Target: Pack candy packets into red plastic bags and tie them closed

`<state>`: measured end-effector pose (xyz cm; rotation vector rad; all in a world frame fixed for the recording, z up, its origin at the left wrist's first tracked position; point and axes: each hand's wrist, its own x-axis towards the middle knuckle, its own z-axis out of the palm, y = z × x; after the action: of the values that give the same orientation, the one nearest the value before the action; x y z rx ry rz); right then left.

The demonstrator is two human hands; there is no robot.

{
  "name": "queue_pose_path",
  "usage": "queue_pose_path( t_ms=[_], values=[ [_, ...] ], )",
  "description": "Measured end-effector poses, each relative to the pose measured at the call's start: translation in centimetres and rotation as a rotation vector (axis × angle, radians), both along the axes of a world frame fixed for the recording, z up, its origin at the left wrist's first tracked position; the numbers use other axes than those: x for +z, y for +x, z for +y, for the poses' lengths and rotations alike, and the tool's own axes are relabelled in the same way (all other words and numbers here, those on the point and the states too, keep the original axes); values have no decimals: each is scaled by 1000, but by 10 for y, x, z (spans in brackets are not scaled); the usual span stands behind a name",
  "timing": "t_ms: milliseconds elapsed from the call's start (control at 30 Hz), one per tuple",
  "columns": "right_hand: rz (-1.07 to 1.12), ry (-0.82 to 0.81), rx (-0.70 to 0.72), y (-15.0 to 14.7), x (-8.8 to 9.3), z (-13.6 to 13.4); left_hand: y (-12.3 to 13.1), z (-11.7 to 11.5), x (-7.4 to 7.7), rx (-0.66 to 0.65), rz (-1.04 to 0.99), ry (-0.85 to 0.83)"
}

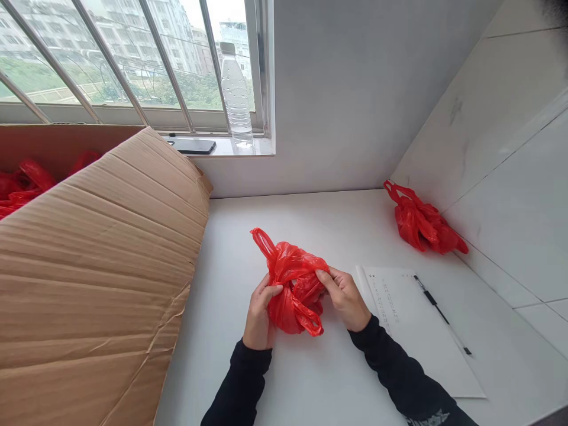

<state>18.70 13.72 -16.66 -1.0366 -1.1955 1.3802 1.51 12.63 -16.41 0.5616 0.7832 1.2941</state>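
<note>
A crumpled red plastic bag (pixel 295 284) is held between my two hands over the white tabletop (pixel 239 236). My left hand (pixel 262 310) grips its left side, with the thumb on top and the other fingers hidden underneath. At its right edge, my right hand (pixel 344 296) pinches the plastic between thumb and fingers. One looped handle points up and left, and another loop hangs at the lower front. What the bag contains, if anything, cannot be seen.
A large cardboard box (pixel 102 266) with red bags (pixel 31 180) inside fills the left. Another red bag (pixel 423 222) lies at the back right. Notebook paper (pixel 408 319) and a pen (pixel 437 307) lie right. A bottle (pixel 236 97) and phone (pixel 193 145) rest on the sill.
</note>
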Motion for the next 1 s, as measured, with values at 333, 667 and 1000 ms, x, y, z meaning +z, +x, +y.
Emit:
queue_pose_path(
  t_ms=[333,667,1000],
  values=[
    [-102,-7,-8,-2,3,-4,6,-3,4,147,128,55],
    [-491,242,116,-9,6,-14,-25,7,-1,421,877,153],
    [-524,347,257,-22,-1,-25,-28,14,21,511,1208,-90]
  ],
)
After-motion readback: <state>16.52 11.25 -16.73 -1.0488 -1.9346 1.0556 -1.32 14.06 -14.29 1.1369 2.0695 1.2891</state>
